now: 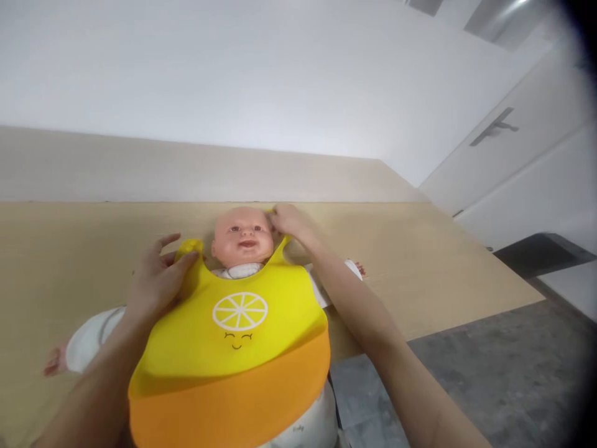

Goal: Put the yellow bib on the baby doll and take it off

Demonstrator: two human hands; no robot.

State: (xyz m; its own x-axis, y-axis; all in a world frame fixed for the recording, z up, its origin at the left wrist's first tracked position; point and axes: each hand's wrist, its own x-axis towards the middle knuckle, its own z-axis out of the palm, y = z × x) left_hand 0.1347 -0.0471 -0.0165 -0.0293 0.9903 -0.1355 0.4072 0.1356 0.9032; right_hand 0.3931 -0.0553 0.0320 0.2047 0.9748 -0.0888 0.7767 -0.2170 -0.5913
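A baby doll (243, 235) in white clothes lies face up on the wooden table, its arms spread to both sides. Over its chest lies a yellow bib (196, 336) with a white lemon slice, a smiling face and an orange catch pocket at the bottom. My left hand (161, 274) grips the bib's neck strap on the left of the doll's head, thumb on top. Beside the head on the right, the fingers of my right hand (288, 221) are closed on the other strap, whose yellow end shows past them. Behind the doll's neck nothing can be seen.
The table (396, 267) ends at the right above a grey floor (494, 361). A white wall (196, 68) rises behind its raised back panel (140, 165). At the right is a white door with a metal handle (494, 127), and a dark open bin-like shape (536, 254) stands lower down.
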